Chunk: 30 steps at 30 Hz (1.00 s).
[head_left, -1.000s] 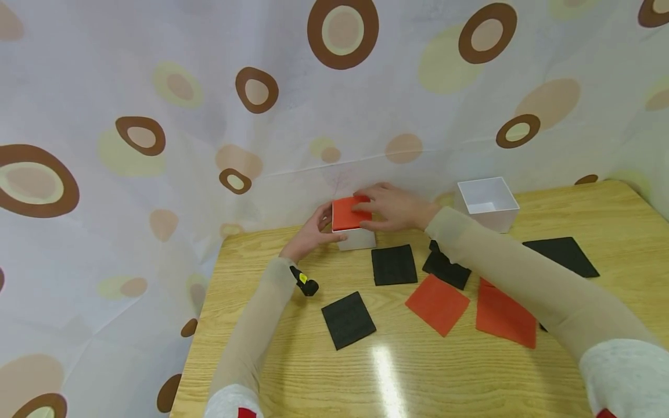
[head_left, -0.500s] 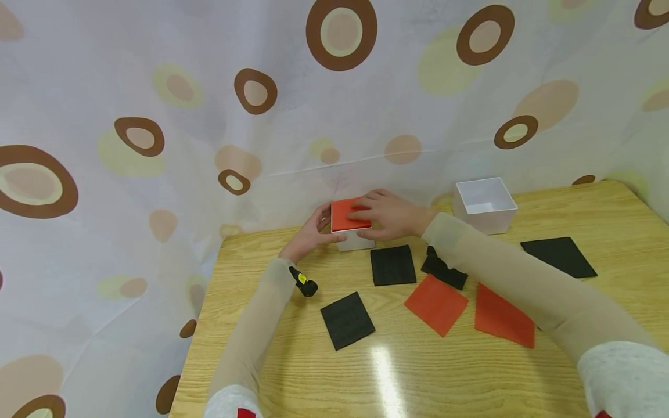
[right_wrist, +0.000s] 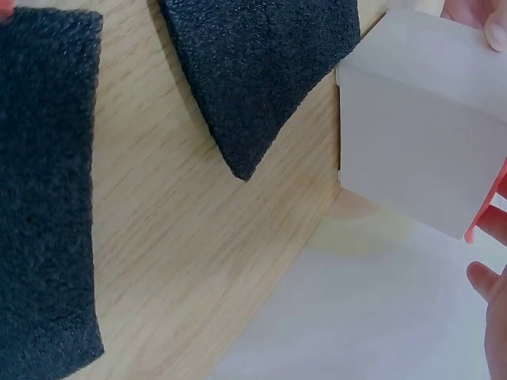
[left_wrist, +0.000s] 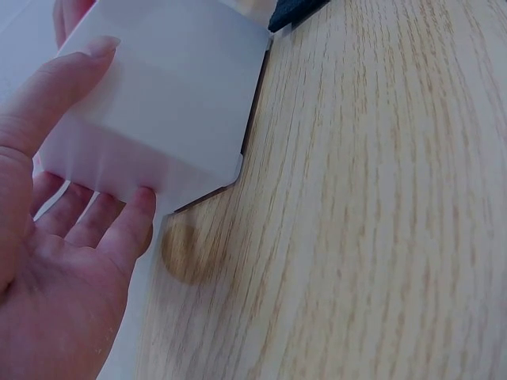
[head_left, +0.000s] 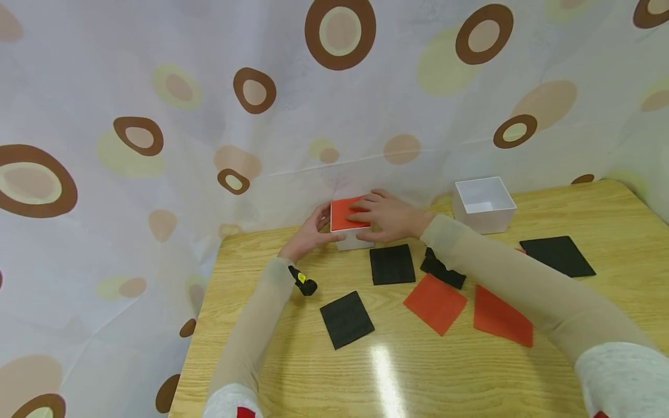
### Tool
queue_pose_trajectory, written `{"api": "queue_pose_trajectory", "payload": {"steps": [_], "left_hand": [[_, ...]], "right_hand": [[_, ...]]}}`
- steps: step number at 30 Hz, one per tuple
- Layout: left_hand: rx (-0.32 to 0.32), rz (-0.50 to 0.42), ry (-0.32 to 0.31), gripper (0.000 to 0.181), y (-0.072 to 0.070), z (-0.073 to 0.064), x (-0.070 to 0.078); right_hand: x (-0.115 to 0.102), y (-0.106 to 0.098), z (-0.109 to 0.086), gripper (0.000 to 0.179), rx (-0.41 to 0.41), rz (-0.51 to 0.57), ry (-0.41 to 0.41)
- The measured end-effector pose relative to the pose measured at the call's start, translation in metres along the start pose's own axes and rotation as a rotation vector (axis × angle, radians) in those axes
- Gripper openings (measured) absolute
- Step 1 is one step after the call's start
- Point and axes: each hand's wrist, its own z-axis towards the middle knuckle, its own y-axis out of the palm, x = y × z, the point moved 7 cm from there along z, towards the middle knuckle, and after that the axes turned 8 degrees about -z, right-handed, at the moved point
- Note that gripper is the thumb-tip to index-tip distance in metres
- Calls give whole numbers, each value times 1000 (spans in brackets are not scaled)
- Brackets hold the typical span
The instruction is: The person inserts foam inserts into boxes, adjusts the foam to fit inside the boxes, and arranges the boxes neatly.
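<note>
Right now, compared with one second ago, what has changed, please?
The right-hand grip shifted slightly left and toward the person, its fingers farther over the red square atop the white box. The left-hand grip stayed on this box; the black squares and open box lie as before.

Head: fwd/down from near side, wide over table (head_left: 313,383) + far curtain (head_left: 292,35). L wrist: close on white box (left_wrist: 174,95) from left. R wrist: close from right, same box shared.
</note>
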Motion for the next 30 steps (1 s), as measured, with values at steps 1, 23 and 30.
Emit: {"api": "queue_pose_trajectory", "payload": {"steps": [1, 23, 30], "left_hand": [[2, 2, -2, 94, 0, 0, -1], [7, 31, 20, 92, 0, 1, 1], [12, 39, 15, 92, -1, 1, 0]], "right_hand": [[0, 0, 0, 57, -5, 0, 1], [-5, 12, 3, 59, -116, 13, 20], [-8, 14, 6, 56, -95, -21, 25]]}}
